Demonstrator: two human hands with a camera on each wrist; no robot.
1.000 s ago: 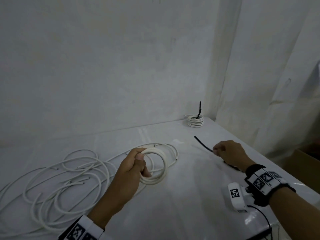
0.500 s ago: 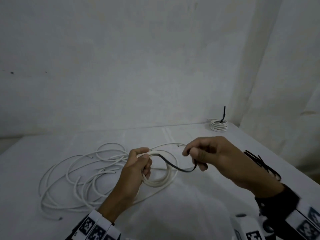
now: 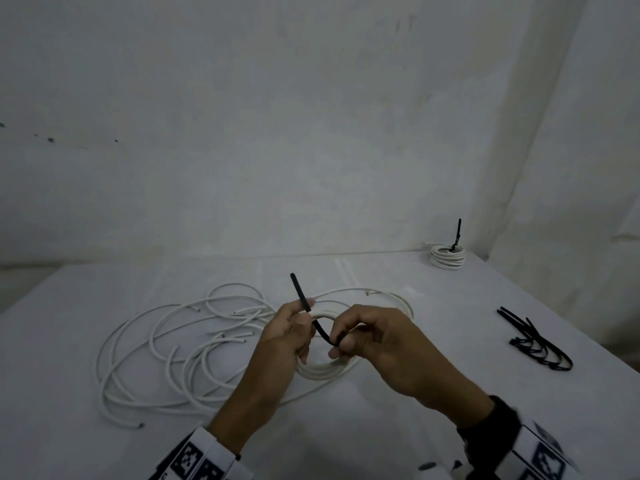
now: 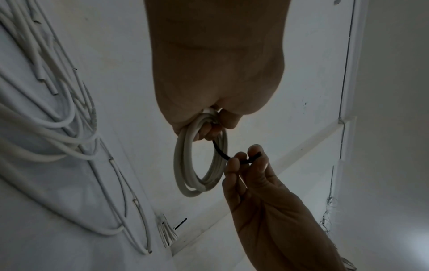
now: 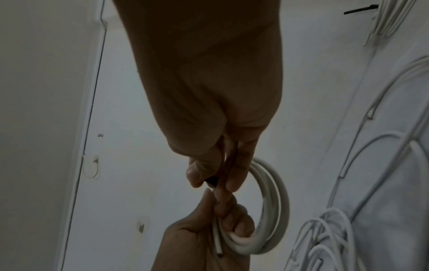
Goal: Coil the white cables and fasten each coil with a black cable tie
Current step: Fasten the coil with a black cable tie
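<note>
The left hand grips the small white coil, fingers curled round its bundled turns at about the coil's 10 o'clock, holding it just above the tabletop near the centre. The right hand pinches one end of a black cable tie between thumb and fingertips; the tie passes by the left fingers and its free end sticks up toward 12 o'clock. The coil looks light and springy: its stiff round turns will likely try to fan open, so the hold belongs right where the turns stack, beside the spot the tie must wrap. The tie reads as thin, flexible yet stiff enough to stand upright, probably smooth, so a pinch close to its tip should steer it best into the head. Loose white cables sprawl at 9 o'clock of the hands, spare black ties lie at 3 o'clock, and a finished coil with its tie tail upright sits far off at 1 o'clock.
</note>
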